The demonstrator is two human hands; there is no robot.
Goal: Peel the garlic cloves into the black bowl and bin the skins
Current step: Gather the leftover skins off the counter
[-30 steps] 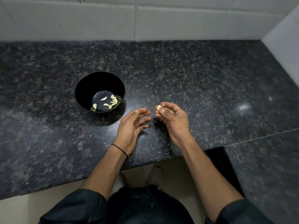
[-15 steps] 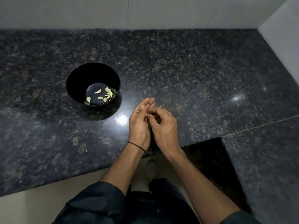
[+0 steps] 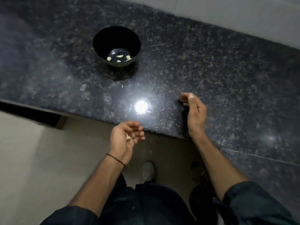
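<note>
Head view: our left hand [image 3: 125, 140] loosely cups a pale scrap [image 3: 128, 138] over floor [image 3: 40, 151], 6 o'clock of black bowl [image 3: 103, 36]; we cld drop it; right hand [image 3: 194, 111]: can't tell.

The bowl [image 3: 116, 39] is glossy black, the cloves [image 3: 120, 56] in it pale yellow. The countertop [image 3: 211, 70] is black granite flecked grey-white. The wristband [image 3: 116, 158] is black; the sleeves [image 3: 246, 203] look dark navy, perhaps.
</note>
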